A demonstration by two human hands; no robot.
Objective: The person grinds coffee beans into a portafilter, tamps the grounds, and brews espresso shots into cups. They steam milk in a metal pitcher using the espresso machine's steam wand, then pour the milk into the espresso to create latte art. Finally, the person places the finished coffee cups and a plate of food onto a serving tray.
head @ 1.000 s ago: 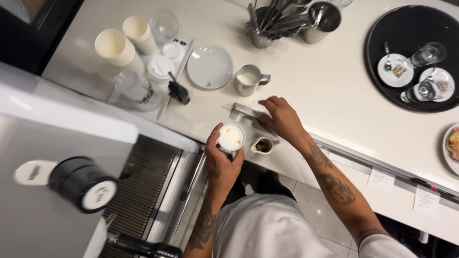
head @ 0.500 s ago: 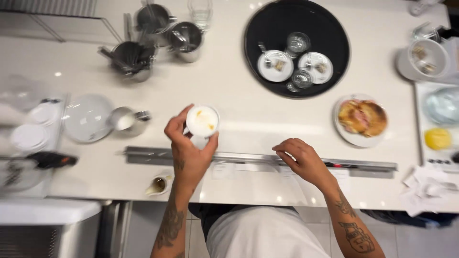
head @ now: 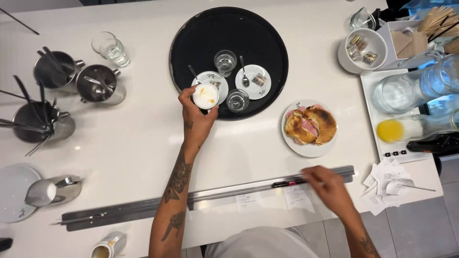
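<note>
White counter [head: 134,143] — black round tray [head: 267,43], sandwich plate [head: 306,148], steel jugs [head: 98,83].

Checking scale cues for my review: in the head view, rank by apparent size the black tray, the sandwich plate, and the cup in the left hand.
1. Black tray, clearly largest.
2. Sandwich plate.
3. Cup held by the left hand, smallest, though it sits nearer the camera.

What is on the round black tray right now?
On the black tray: two saucers, each with a spoon and a wrapped sweet, and two small glasses. The left hand holds a foamy cup over the left saucer, hiding part of it.
</note>
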